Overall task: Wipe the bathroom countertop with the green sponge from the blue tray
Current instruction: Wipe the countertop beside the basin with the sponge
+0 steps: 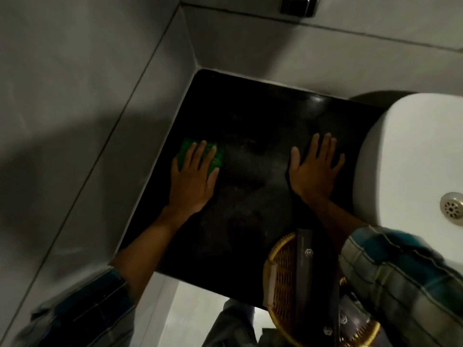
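Observation:
The green sponge [191,152] lies flat on the dark countertop [255,116], close to its left edge by the wall. My left hand [194,179] presses down on the sponge with flat, spread fingers, covering most of it. My right hand [315,169] rests palm down on the bare countertop, fingers apart, just left of the white basin. It holds nothing. No blue tray is in view.
A white basin [411,156] with a metal drain [452,209] stands at the right. A wicker basket [283,284] holding dark boxes sits at the front right edge of the counter. Grey tiled walls [87,108] close in on the left and back.

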